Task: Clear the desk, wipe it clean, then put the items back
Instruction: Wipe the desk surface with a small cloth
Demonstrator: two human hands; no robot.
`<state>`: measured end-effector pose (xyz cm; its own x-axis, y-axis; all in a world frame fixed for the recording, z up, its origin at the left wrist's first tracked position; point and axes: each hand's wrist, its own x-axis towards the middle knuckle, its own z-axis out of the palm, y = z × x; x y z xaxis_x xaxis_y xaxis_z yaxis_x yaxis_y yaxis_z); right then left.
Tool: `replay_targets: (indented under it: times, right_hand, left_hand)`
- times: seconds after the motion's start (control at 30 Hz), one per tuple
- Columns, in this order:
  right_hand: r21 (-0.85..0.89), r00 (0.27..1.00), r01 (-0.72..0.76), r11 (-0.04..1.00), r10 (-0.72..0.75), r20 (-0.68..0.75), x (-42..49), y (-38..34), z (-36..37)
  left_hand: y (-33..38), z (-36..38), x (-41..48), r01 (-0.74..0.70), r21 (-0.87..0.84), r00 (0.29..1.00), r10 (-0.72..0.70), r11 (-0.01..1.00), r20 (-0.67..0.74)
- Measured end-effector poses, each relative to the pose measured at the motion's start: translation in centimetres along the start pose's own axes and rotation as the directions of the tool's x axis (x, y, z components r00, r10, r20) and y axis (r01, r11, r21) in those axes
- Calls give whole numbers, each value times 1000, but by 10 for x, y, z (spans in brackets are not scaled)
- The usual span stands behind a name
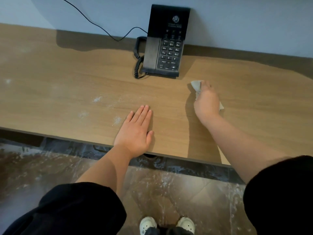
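Right hand (207, 100) grasps crumpled grey cloth (196, 85), pressed on wooden surface (67, 78) near black corded desk phone (166, 43). Left hand (136, 131) flat, fingers straight, beside white dust patches (97, 99).

A pale wall (237, 22) rises at the back, with a thin black cable (92, 23) running down it. Below, the brown tiled floor (186, 192) shows white streaks, perhaps dust. White shoes (148, 223) stand there.

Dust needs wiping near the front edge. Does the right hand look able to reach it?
Probably, not directly: the left hand lies flat on the desk between the right hand, holding the cloth, and the dust.
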<state>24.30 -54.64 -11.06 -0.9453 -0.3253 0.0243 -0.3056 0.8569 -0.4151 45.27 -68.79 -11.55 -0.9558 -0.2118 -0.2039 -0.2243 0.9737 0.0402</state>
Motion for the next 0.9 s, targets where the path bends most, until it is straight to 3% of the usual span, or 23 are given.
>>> replay_targets:
  times: [0.13,0.33,0.43,0.57,0.7,0.9]
  right_hand:
    - [-138,998,70,988,-69,12,0,-8,20]
    - [-22,999,48,999,-48,8,-11,-19,18]
    - [-56,999,37,998,-38,-3,-14,-29,22]
    - [-133,1000,6,991,-2,29,-17,-52,31]
    - [-178,1000,-22,984,26,17,-21,-79,44]
    - [-164,999,8,986,-3,33,-24,-108,52]
  left_hand:
    - [1,-1,0,10,2,1000,-10,1000,13]
    - [1,-2,-1,-1,-27,1000,1,1000,3]
    - [-6,-7,-3,-14,-135,1000,10,991,-29]
    - [-56,-14,-10,-7,-144,995,-7,990,-101]
    - [-115,-7,-18,-9,-83,998,4,996,-64]
    - [-133,5,-19,-20,-115,998,14,993,-54]
